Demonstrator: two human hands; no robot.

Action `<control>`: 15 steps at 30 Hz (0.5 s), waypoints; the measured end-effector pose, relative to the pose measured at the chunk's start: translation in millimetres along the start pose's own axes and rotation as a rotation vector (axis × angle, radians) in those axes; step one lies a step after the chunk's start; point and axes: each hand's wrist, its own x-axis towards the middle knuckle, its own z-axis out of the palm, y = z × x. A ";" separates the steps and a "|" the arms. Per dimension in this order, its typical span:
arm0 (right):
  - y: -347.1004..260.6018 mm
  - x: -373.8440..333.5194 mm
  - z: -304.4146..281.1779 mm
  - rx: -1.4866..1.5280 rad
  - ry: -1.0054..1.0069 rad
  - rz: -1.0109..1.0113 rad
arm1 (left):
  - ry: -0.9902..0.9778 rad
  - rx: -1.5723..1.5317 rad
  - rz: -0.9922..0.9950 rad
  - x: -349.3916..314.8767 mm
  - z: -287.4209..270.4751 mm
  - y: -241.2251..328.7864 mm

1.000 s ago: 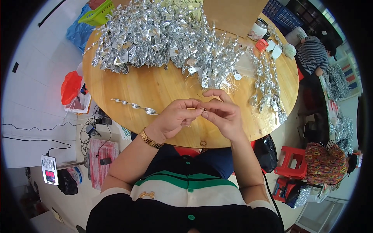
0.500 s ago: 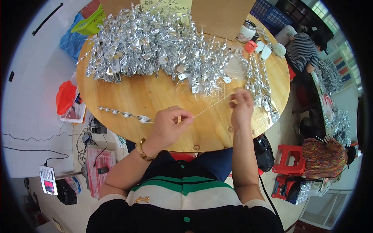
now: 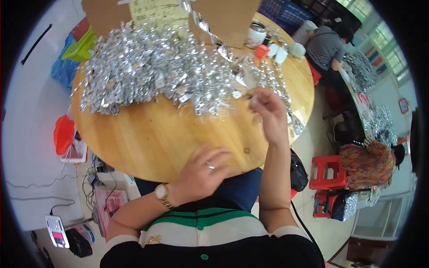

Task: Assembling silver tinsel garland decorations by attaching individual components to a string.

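I am watching the bare left hand hovering at the near edge of the round, pale wooden table, its fingers loosely spread and visibly gripping nothing. Over the table's right side, the bare right hand is hovering, thumb and fingers bunched; blur is keeping me from telling whether they are pinching anything. Above the table's far side, a long, twisted silver foil strip is slanting through the air, its nearer end close to that hand. I am judging that a gentle swing, well clear of the shiny silver heap of twisted strips covering the table's far left, is best avoiding snags.
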 end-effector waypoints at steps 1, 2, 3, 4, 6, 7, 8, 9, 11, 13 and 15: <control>5.2 8.0 -20.9 -0.324 0.160 -0.065 | 0.005 -0.003 -0.095 -4.2 -1.4 -5.5; 15.4 12.7 -39.0 -0.672 0.301 -0.129 | 0.004 -0.026 -0.123 -7.9 -2.3 -10.4; 24.3 15.4 -54.9 -1.021 0.443 -0.184 | 0.001 -0.051 -0.150 -11.6 -2.5 -14.6; 33.5 18.1 -67.7 -1.106 0.540 -0.112 | 0.001 -0.071 -0.118 -10.6 -0.8 -16.9; 48.3 17.1 -76.2 -1.167 0.608 0.080 | -0.022 -0.071 -0.185 -17.8 -3.1 -16.8; 53.0 15.6 -80.9 -1.176 0.629 0.092 | -0.032 -0.086 -0.167 -19.7 -3.8 -16.6; 56.2 16.9 -81.3 -1.306 0.629 0.139 | -0.025 -0.089 -0.186 -20.7 -5.2 -17.2; 60.6 18.1 -82.1 -1.433 0.626 0.186 | -0.016 -0.090 -0.206 -19.7 -5.5 -17.9; 65.5 18.2 -70.3 -1.529 0.708 -0.055 | -0.022 -0.097 -0.227 -20.9 -8.0 -19.6; 68.1 25.7 -54.7 -1.399 0.601 -0.228 | -0.027 -0.104 -0.246 -18.1 -6.3 -21.2; 60.2 31.0 -13.8 -1.057 0.304 -0.052 | -0.023 -0.106 -0.264 -19.8 -6.9 -22.5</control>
